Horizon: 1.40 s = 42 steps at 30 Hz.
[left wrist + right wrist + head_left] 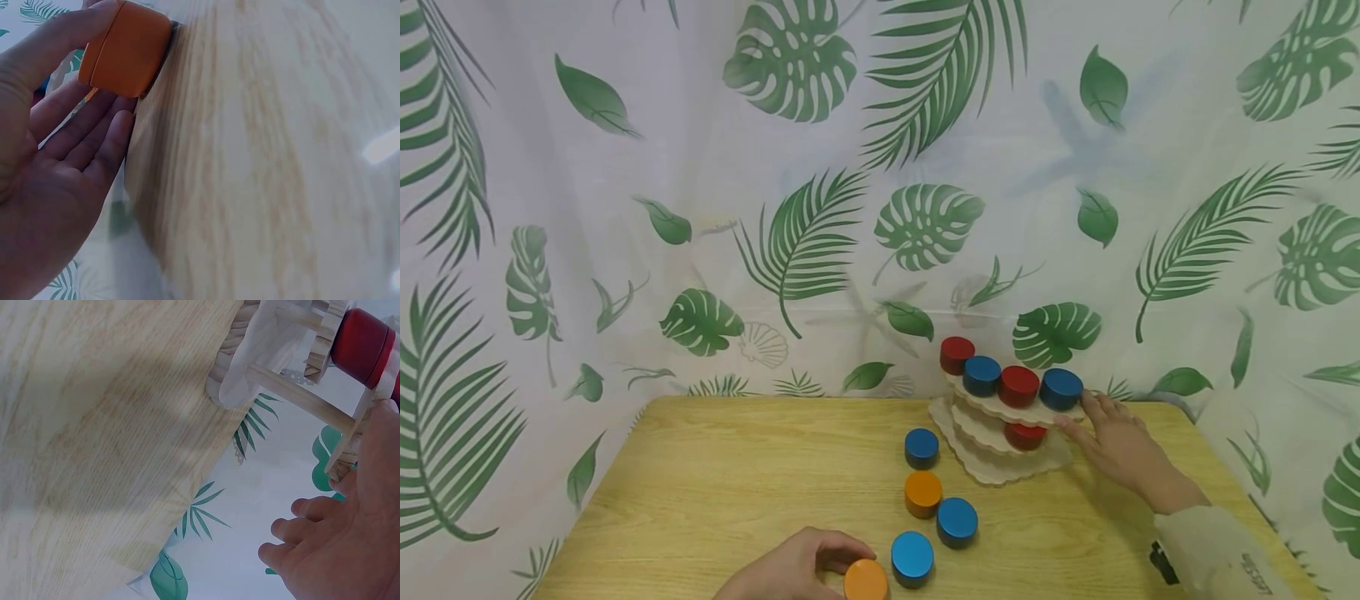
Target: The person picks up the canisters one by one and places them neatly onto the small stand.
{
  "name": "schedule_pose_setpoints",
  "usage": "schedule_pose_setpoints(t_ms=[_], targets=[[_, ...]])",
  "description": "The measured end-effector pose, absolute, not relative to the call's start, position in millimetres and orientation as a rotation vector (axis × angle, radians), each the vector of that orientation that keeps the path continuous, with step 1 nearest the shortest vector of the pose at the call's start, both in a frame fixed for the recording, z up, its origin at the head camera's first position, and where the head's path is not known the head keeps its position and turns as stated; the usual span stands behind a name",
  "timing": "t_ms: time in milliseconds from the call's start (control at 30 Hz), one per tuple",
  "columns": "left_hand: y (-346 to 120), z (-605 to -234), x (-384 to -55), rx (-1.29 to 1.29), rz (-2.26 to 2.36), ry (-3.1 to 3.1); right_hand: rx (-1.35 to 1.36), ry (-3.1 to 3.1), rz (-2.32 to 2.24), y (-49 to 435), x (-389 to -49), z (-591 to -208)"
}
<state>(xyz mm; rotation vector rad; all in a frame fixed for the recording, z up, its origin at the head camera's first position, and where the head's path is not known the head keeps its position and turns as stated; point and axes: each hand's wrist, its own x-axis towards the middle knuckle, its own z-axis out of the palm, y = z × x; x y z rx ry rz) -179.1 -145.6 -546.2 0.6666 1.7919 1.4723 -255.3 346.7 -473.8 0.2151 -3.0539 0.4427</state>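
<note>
At the front of the table, my left hand [805, 567] pinches an orange round tin [867, 579] between thumb and forefinger. In the left wrist view that orange tin [128, 50] touches the wooden surface, and the other fingers spread below it. My right hand [1123, 446] grips the right edge of the top tier of a wooden three-tier stand [992, 467]. On that tier sit red tins [1018, 387] and blue tins [1062, 390]. One more red tin [1026, 436] rests on the tier below. The right wrist view shows the right hand [337, 537] at the board's edge, beside a post.
Left of the stand, a dark blue tin [921, 448] and an orange tin [922, 493] stand on the wooden table [737, 467]. Two lighter blue tins [957, 522] are nearer the front. A leaf-patterned curtain [880, 208] hangs behind the table.
</note>
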Motion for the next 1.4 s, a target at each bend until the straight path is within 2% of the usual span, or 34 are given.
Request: schedule_pose_setpoints(t_ms=[667,1067,1400], targets=[[-139.7,-537.6,-185.4,0.644,1.55,1.842,0.222,-3.042,0.432,348.2,-254.7,-476.5],[-128.5,-518.7,-206.9,0.707,1.628,2.051,0.228,-3.041,0.447,347.5,-255.1,-474.0],[-101.3,-503.2,-228.9,0.719,1.684,2.145,0.224,-3.032,0.437,347.2,-253.8,-473.2]])
